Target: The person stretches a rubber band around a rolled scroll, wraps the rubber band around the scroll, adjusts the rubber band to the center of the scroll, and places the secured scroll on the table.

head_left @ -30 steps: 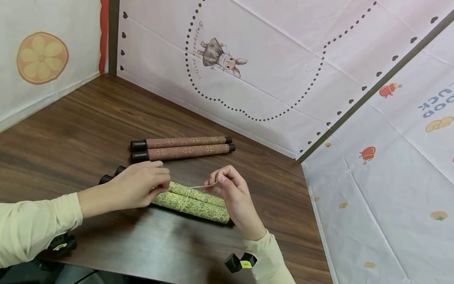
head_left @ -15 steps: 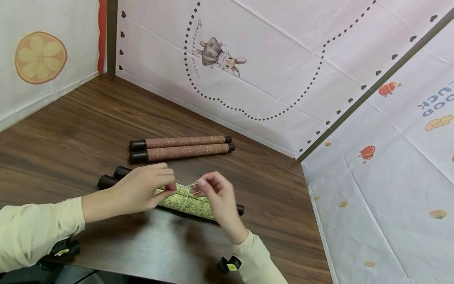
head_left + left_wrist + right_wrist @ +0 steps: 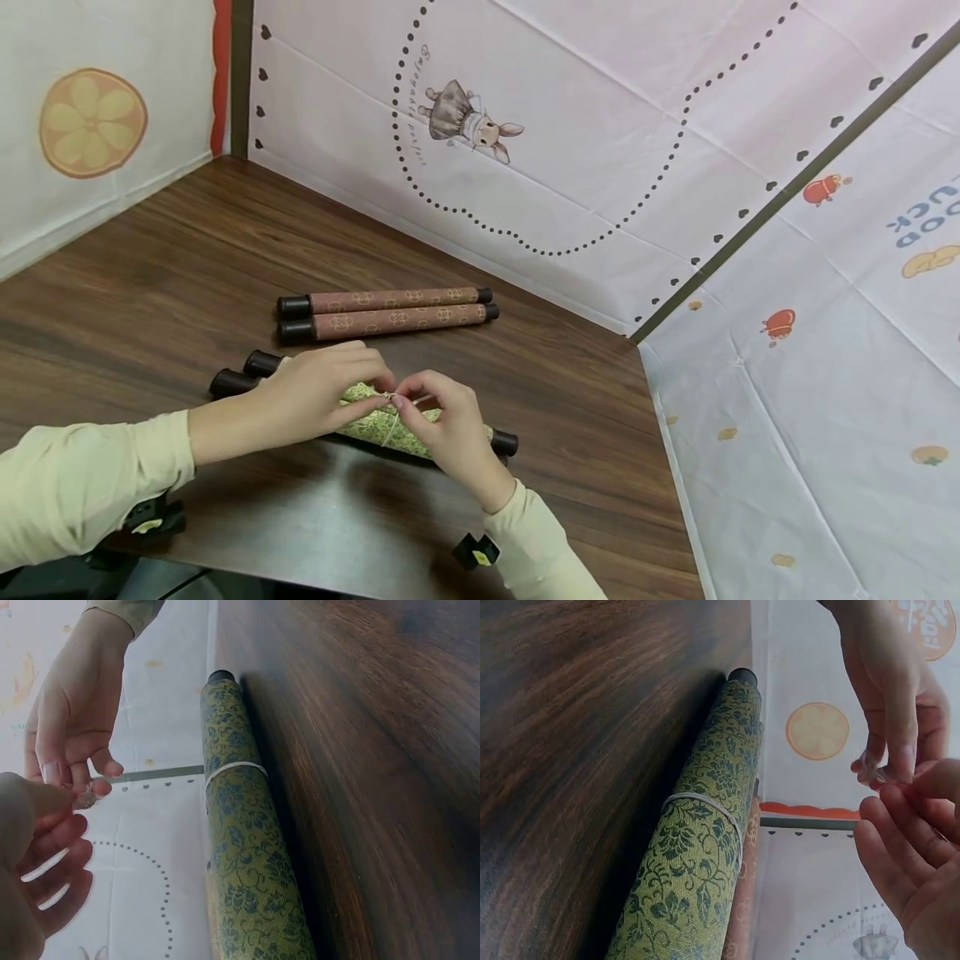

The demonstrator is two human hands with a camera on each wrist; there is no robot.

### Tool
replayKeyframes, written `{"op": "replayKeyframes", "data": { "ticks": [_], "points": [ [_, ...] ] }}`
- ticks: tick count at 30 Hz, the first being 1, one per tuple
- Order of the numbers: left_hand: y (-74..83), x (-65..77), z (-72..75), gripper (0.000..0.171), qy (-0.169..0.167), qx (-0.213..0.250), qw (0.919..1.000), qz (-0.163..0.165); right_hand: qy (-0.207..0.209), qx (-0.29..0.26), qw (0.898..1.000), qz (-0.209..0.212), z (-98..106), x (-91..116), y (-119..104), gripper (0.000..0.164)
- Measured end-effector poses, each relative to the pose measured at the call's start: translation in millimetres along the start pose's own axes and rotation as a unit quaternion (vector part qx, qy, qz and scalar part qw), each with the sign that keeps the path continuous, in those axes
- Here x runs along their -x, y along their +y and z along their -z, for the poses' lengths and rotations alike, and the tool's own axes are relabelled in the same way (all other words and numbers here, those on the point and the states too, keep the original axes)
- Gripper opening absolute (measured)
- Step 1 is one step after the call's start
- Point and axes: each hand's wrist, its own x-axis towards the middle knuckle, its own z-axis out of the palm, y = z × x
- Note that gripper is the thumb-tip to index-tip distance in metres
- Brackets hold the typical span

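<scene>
Two scrolls in green-yellow patterned cloth (image 3: 371,429) with black end knobs lie side by side on the table. A thin white string (image 3: 391,429) loops around both; both wrist views show the string (image 3: 238,766) crossing the near scroll (image 3: 694,862). Above the scrolls, my left hand (image 3: 315,396) pinches the string between thumb and fingertips. Facing it, my right hand (image 3: 453,429) pinches the string too, fingertips meeting those of the left. The wrist views show a bit of string (image 3: 876,772) between the fingertips. Whether it is knotted cannot be told.
Two reddish-brown patterned scrolls (image 3: 401,321) with black ends lie side by side behind the green pair. Printed cloth walls (image 3: 555,167) enclose the wooden table (image 3: 187,242) at the back and sides. The table's front edge (image 3: 247,573) runs below the hands.
My right hand, holding the string drawn out to the right, has moved left to the left hand. The left hand has shifted slightly right. The scrolls have stayed in place.
</scene>
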Motion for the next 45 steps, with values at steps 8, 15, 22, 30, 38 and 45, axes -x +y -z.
{"op": "replayKeyframes", "data": {
  "ticks": [8,15,22,30,38,45],
  "points": [
    [-1.1,1.5,-0.1,0.029,-0.029,-0.017,0.9994,0.003,-0.011,-0.321,0.945,-0.061,5,7,-4,0.011],
    [-5.5,4.1,-1.0,0.03,-0.078,-0.039,0.9948,0.052,-0.109,-0.488,0.866,0.006,9,8,-16,0.011],
    [-13.8,0.4,4.2,0.026,0.016,-0.01,0.9989,0.042,-0.23,-0.34,0.902,-0.133,15,10,-21,0.021],
    [-7.6,2.0,6.9,0.031,-0.023,0.206,0.9782,-0.016,-0.251,-0.004,0.944,-0.216,16,6,-16,0.027],
    [27.3,13.9,1.6,0.029,-0.168,0.117,0.9683,-0.143,-0.154,0.284,0.932,-0.167,9,-3,-23,0.044],
    [42.7,16.3,4.3,0.026,-0.179,0.124,0.9616,-0.166,-0.188,0.382,0.901,-0.089,-4,1,-41,0.05]
  ]
}}
